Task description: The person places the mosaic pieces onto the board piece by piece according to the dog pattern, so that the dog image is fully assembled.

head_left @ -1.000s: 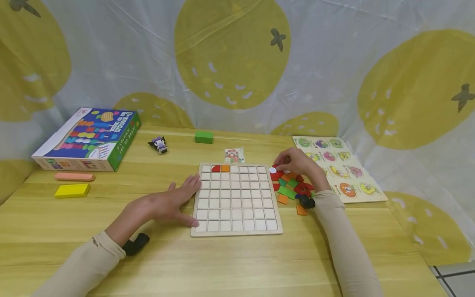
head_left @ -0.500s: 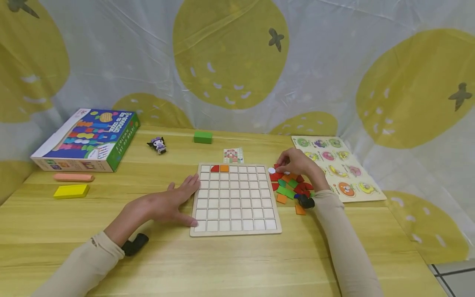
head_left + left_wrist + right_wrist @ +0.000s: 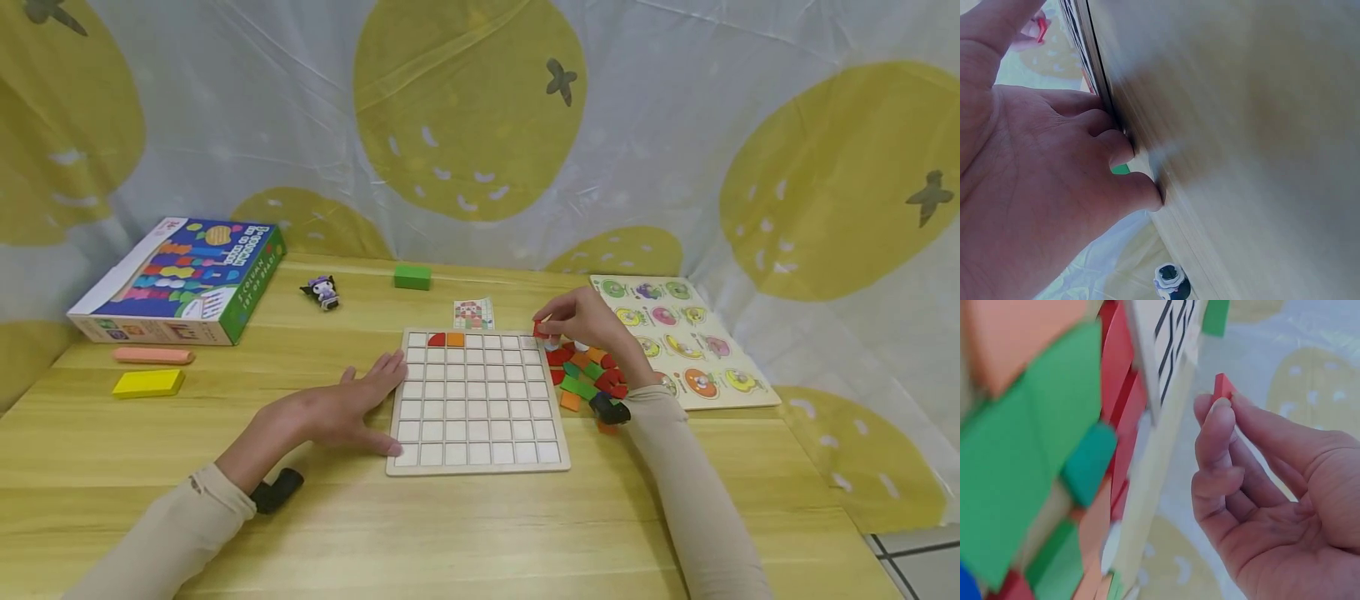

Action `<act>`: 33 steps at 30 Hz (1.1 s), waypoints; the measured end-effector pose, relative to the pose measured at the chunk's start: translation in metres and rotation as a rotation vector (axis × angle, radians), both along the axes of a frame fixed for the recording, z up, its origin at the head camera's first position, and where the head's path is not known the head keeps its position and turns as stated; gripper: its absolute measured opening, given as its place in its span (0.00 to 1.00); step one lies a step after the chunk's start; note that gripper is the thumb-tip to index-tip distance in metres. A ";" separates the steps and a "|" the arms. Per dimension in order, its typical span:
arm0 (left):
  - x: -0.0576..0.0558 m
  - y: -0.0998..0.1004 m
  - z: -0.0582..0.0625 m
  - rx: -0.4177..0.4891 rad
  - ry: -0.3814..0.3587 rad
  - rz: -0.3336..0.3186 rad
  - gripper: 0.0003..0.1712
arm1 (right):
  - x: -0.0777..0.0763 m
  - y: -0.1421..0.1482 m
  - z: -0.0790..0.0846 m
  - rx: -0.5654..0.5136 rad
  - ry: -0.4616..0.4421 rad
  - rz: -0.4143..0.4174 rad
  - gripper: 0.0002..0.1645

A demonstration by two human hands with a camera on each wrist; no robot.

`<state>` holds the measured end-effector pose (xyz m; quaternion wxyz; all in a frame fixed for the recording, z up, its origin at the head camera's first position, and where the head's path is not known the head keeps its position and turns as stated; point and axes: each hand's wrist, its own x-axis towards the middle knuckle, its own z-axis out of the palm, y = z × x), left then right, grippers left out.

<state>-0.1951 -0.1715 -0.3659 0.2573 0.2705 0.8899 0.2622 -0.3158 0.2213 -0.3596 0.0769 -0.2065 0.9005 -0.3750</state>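
Observation:
My left hand (image 3: pixel 341 412) lies along the left edge of a wooden grid board (image 3: pixel 477 410), its fingers and thumb spread and touching the frame. Two pieces sit in the board's top row: a red quarter-circle tile (image 3: pixel 437 340) and, right beside it, an orange square tile (image 3: pixel 455 340). Above the board's top right corner, my right hand (image 3: pixel 583 323) pinches a small red tile (image 3: pixel 1223 387) between thumb and fingers; the tile's full shape is hidden. Below that hand is a loose pile of coloured tiles, with green tiles (image 3: pixel 579 387) and red tiles (image 3: pixel 609 382) among them.
Behind the board lies a small pattern card (image 3: pixel 473 314). A green block (image 3: pixel 412 277) and a small figurine (image 3: pixel 322 292) stand farther back. At left are a game box (image 3: pixel 180 279), a pink stick (image 3: pixel 153 356) and a yellow block (image 3: pixel 147 383). A fruit puzzle board (image 3: pixel 678 329) lies at right.
The right hand has lifted a red tile out of the pile and moved a little left and up, towards the board's top right corner. The left hand stays on the board's edge.

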 end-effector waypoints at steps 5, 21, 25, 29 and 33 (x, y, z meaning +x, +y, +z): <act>-0.002 0.000 0.000 0.009 0.002 -0.004 0.67 | 0.003 -0.019 0.002 -0.027 -0.022 0.046 0.11; -0.002 -0.001 -0.001 0.011 -0.005 -0.010 0.67 | -0.002 -0.085 -0.015 -0.057 -0.095 0.046 0.11; -0.001 -0.002 -0.002 0.015 -0.009 -0.010 0.67 | 0.000 -0.090 -0.014 -0.052 -0.130 0.036 0.12; -0.001 -0.002 -0.002 0.013 -0.006 -0.012 0.67 | 0.001 -0.091 -0.012 -0.054 -0.144 0.064 0.13; -0.002 -0.001 -0.002 0.005 0.001 -0.015 0.67 | 0.001 -0.090 -0.011 -0.027 -0.130 0.095 0.13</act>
